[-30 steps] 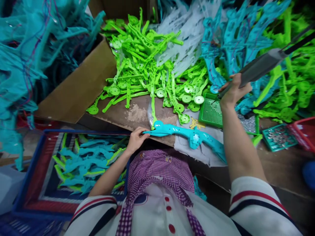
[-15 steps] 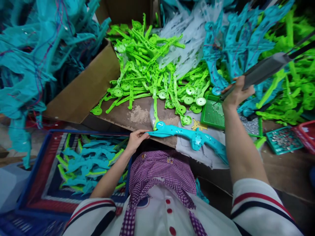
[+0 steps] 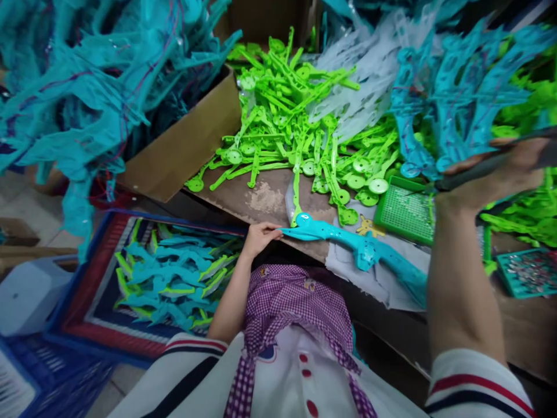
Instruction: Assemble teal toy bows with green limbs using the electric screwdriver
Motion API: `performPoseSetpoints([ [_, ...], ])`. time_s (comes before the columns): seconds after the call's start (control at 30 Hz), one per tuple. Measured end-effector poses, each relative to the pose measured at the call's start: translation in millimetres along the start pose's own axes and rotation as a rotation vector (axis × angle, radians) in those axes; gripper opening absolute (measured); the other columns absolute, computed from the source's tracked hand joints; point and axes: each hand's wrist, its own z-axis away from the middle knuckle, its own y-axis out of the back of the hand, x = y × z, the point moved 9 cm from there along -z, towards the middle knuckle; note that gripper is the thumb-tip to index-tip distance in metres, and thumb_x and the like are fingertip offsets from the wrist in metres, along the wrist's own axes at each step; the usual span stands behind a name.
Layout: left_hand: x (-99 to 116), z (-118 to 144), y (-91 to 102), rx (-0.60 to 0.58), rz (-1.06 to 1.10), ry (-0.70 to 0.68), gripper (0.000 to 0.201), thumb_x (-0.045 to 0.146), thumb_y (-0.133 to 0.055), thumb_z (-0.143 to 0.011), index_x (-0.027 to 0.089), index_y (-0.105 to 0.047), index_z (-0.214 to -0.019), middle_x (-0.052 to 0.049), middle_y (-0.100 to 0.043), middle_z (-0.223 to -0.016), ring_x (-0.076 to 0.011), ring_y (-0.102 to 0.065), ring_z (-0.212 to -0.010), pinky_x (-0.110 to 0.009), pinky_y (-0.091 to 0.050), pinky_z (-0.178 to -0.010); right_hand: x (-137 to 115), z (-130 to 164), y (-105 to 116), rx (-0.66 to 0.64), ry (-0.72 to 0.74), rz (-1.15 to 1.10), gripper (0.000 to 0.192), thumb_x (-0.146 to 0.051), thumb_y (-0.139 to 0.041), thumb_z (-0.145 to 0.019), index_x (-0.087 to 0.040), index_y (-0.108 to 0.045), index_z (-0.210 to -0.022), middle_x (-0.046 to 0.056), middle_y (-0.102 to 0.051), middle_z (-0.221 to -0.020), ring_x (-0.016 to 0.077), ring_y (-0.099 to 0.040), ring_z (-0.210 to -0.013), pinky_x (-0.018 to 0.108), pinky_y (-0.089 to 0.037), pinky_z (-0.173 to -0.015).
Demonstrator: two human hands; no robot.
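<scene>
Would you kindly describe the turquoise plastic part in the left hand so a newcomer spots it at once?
Find the brown workbench bearing a heap of lime-green plastic pieces. Along its front edge, partly on a grey cloth, lies one long, curved turquoise plastic part. Unlike the piled turquoise pieces, it lies singly, its tip pinched by the left hand.

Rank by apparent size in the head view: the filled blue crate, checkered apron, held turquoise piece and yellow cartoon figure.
1. Blue crate
2. Checkered apron
3. Turquoise piece, partly hidden
4. Yellow cartoon figure

Turquoise piece (image 3: 365, 253) across grey cloth (image 3: 353, 275)
</scene>
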Motion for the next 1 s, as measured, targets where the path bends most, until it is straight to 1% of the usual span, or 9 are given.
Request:
performPoseSetpoints([
  [0.07,-2.5,-1.4,-2.2,-0.009,0.006,-0.003,0.058,0.057,-0.092,-0.049,0.011,-0.077,-0.082,-0.007,-0.077,-0.069,-0.0189,-0.074,-0.063,-0.031,-0.064,-0.068,-22.2,41.8,-25.0,-0.077,-0.042,-0.167,0.043,-0.048,-0.042,-0.097,-0.02,-0.063,-0.071,-0.004,-0.048,-0.044,0.0125,-0.049,-0.035,0.021,-0.031,-0.034],
  [0.1,-3.7,-2.1,-2.8,-0.012,0.01,-0.007,0.058,0.057,-0.092,-0.048,0.011,-0.077,-0.082,-0.007,-0.077,-0.069,-0.0189,-0.074,-0.063,-0.032,-0.064,-0.068,-29.4,68.4,-41.1,-0.141,-0.093,-0.242,0.046,-0.061,-0.05,-0.09,-0.021,-0.063,-0.073,-0.005,-0.046,-0.042,0.011,-0.043,-0.031,0.021,-0.028,-0.031],
  [0.13,-4.6,-2.7,-3.1,-0.014,0.015,-0.013,0.059,0.057,-0.091,-0.049,0.011,-0.077,-0.082,-0.007,-0.076,-0.069,-0.0191,-0.074,-0.063,-0.033,-0.064,-0.069,-31.7,99.1,-63.7,-0.277,-0.192,-0.278,0.047,-0.067,-0.061,-0.081,-0.021,-0.064,-0.075,-0.005,-0.048,-0.042,0.0116,-0.042,-0.03,0.022,-0.028,-0.03],
  [0.23,-5.1,-3.7,-5.1,-0.044,0.03,-0.043,0.058,0.057,-0.09,-0.054,0.011,-0.077,-0.085,-0.007,-0.077,-0.073,-0.0197,-0.074,-0.067,-0.036,-0.063,-0.073,-30.3,184.0,-106.1,-0.488,-0.412,-0.285,0.048,-0.068,-0.075,-0.067,-0.022,-0.064,-0.077,-0.005,-0.049,-0.044,0.0109,-0.04,-0.03,0.025,-0.029,-0.029],
  [0.33,-3.4,-3.3,-8.4,-0.083,0.049,-0.072,0.054,0.055,-0.089,-0.057,0.011,-0.077,-0.086,-0.007,-0.077,-0.074,-0.0189,-0.074,-0.068,-0.036,-0.062,-0.076,-25.9,228.9,-123.9,-0.577,-0.446,-0.254,0.047,-0.07,-0.071,-0.068,-0.025,-0.06,-0.079,-0.008,-0.046,-0.045,0.0104,-0.039,-0.03,0.026,-0.029,-0.03],
  [0.47,-1.1,-2.0,-10.8,-0.086,0.109,-0.093,0.05,0.052,-0.09,-0.056,0.013,-0.077,-0.085,-0.005,-0.077,-0.074,-0.017,-0.072,-0.067,-0.033,-0.061,-0.074,-18.3,247.3,-132.5,-0.685,-0.435,-0.164,0.051,-0.076,-0.065,-0.069,-0.026,-0.058,-0.081,-0.008,-0.042,-0.044,0.0123,-0.042,-0.032,0.029,-0.036,-0.035],
  [0.7,-1.3,0.1,-12.7,-0.078,0.138,-0.145,0.046,0.051,-0.088,-0.061,0.015,-0.078,-0.086,-0.005,-0.078,-0.079,-0.0181,-0.073,-0.071,-0.034,-0.06,-0.075,-6.6,259.2,-128.3,-0.733,-0.465,-0.085,0.048,-0.07,-0.067,-0.069,-0.025,-0.061,-0.086,-0.007,-0.048,-0.047,0.0149,-0.05,-0.038,0.031,-0.041,-0.04],
  [0.87,-6.4,-1.9,-11.2,-0.05,0.116,-0.162,0.047,0.052,-0.087,-0.063,0.012,-0.077,-0.087,-0.008,-0.078,-0.081,-0.0202,-0.073,-0.073,-0.037,-0.06,-0.075,-5.4,265.0,-130.0,-0.786,-0.454,-0.11,0.047,-0.07,-0.067,-0.072,-0.024,-0.062,-0.083,-0.006,-0.047,-0.046,0.0131,-0.048,-0.037,0.028,-0.04,-0.038],
  [1.0,-7.3,-2.0,-11.7,-0.036,0.162,-0.154,0.049,0.054,-0.088,-0.059,0.013,-0.077,-0.084,-0.006,-0.077,-0.075,-0.0188,-0.073,-0.069,-0.036,-0.06,-0.074,-2.7,269.9,-129.9,-0.826,-0.464,-0.123,0.042,-0.063,-0.07,-0.072,-0.023,-0.06,-0.077,-0.006,-0.049,-0.046,0.012,-0.047,-0.036,0.026,-0.04,-0.036],
])
